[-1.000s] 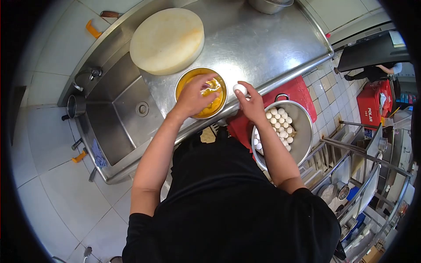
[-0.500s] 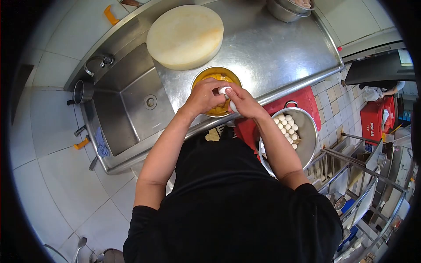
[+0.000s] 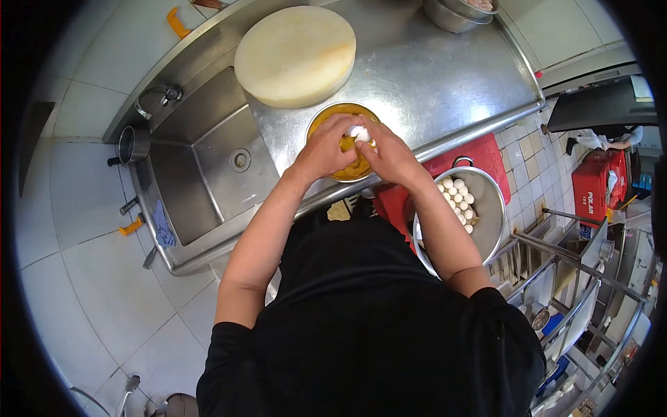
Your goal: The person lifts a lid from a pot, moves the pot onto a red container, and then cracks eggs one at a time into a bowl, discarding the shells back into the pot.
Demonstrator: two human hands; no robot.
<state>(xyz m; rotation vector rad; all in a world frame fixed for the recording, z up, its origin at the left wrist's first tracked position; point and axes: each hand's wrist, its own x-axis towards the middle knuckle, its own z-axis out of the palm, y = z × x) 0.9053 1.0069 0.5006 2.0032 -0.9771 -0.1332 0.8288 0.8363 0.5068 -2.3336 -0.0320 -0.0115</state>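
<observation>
Over a round metal bowl (image 3: 310, 129) of raw egg (image 3: 354, 169), both of my hands meet at a white egg (image 3: 359, 133). My left hand (image 3: 324, 150) curls its fingers around the egg's left side. My right hand (image 3: 391, 154) closes on it from the right, thumb pressed against the shell. Yellow shows just below the shell, between my hands. The fingertips partly hide the egg, and the hands cover the middle of the bowl.
A large pot (image 3: 492, 208) of white eggs (image 3: 458, 198) stands on something red (image 3: 497, 163) at my right. A thick round cutting board (image 3: 295, 55) lies on the steel counter (image 3: 410, 69), beside the sink (image 3: 208, 187). Metal bowls (image 3: 451, 17) sit at the far end.
My hands have turned inward and closed together around the egg. The second egg seen under my right hand is now mostly hidden, and yellow shows between the hands.
</observation>
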